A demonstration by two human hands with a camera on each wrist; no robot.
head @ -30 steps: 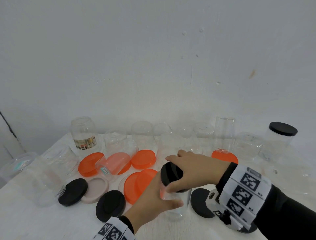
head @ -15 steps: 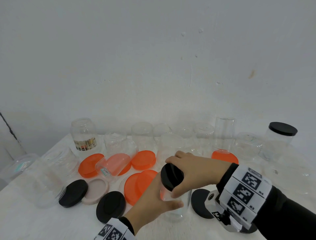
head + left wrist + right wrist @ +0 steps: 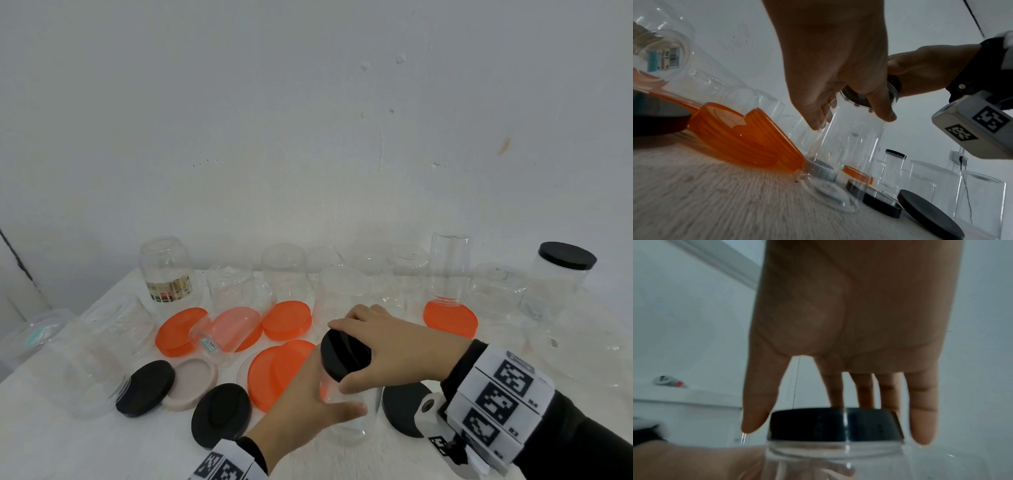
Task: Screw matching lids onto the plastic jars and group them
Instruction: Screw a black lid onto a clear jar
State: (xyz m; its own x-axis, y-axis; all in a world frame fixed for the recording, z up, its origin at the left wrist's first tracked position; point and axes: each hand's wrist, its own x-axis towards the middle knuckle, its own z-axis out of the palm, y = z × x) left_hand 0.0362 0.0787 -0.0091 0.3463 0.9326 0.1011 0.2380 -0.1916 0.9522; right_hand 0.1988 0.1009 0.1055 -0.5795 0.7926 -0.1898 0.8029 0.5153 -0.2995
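Note:
A tall clear jar [image 3: 346, 425] stands on the white table [image 3: 68, 442] near the front middle. My left hand [image 3: 318, 404] grips its body from the left, the thumb across the front. A black lid [image 3: 342, 356] sits on the jar's mouth, and my right hand [image 3: 387, 346] grips it from above, fingers curled round its rim. In the left wrist view the jar [image 3: 849, 154] rises from the table with the lid [image 3: 869, 97] under my right hand [image 3: 920, 65]. The right wrist view shows the black lid [image 3: 834, 425] on the jar neck [image 3: 828, 451] between thumb and fingers.
Several clear lidless jars [image 3: 284, 274] line the wall. A jar with a black lid [image 3: 565, 274] stands far right. Loose orange lids [image 3: 277, 370], black lids [image 3: 221, 414] and a pink lid [image 3: 193, 382] lie left of my hands; another black lid [image 3: 404, 411] lies right.
My right hand has turned a little on the black lid, the thumb coming round toward me. The jar and my left hand stay where they were.

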